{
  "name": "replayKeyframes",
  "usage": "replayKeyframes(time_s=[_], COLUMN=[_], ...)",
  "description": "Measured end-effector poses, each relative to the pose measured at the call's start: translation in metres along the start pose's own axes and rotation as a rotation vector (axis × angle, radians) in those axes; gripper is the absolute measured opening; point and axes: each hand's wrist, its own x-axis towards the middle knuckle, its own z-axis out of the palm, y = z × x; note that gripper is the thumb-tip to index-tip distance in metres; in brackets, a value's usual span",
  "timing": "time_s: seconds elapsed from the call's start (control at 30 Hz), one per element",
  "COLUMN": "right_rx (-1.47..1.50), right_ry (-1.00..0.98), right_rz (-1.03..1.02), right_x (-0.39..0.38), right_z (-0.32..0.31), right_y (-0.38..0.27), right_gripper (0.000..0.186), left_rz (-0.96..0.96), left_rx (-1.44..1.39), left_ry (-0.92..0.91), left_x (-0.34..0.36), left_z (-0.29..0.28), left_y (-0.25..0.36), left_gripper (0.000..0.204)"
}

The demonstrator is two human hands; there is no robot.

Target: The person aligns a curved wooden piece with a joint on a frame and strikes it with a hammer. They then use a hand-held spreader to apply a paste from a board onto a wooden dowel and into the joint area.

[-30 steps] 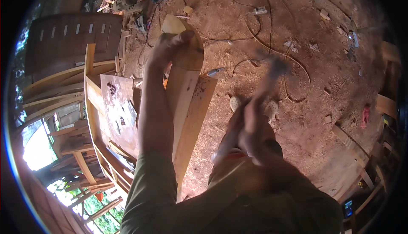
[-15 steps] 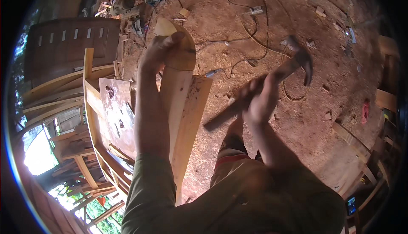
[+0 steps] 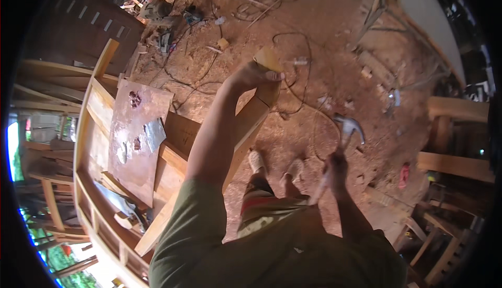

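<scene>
My left hand (image 3: 250, 76) is closed round the upper end of a long wooden piece (image 3: 252, 116). That end is rounded, with a dark joint line below my fingers; my forearm covers part of its length. In my right hand (image 3: 336, 168) is a claw hammer (image 3: 350, 126), gripped by its handle. The hammer head points away from me over the floor, apart from the wood. Both my feet show below, between the wood and the hammer.
To the left, a stained board (image 3: 137, 97) rests on a curved wooden frame (image 3: 83, 131), with a metal tool (image 3: 123, 201) lower down. Cables (image 3: 308, 52) cross the dusty floor. Wooden furniture parts (image 3: 455, 167) and a red object (image 3: 403, 175) lie at right.
The view has shifted. My right hand has lowered the hammer toward my right side. My left hand and the wooden piece now appear farther right, the hand still gripping its end.
</scene>
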Motion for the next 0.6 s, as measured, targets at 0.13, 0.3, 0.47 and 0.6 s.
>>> replayKeyframes(time_s=[0.13,0.3,0.47,0.6], right_rx=[-0.329,-0.507,-0.385,-0.262], right_ry=[0.252,0.431,0.575,0.597], right_rz=[0.065,-0.004,0.085,0.183], right_x=[-0.029,-0.115,-0.181,-0.187], right_z=[-0.079,-0.102,-0.078,-0.055], right_y=[-0.088,-0.117,-0.062,-0.042], right_gripper=[0.014,0.013,0.014,0.019], left_rz=[-0.146,-0.147,0.132,0.048], left_rx=[0.255,0.477,0.456,0.524], left_ry=[-0.069,0.104,0.356,0.350], left_x=[-0.015,-0.099,-0.131,-0.130], left_z=[-0.001,0.027,0.047,0.047], left_y=[0.009,0.049,0.039,0.038], left_gripper=[0.080,0.070,0.037,0.036])
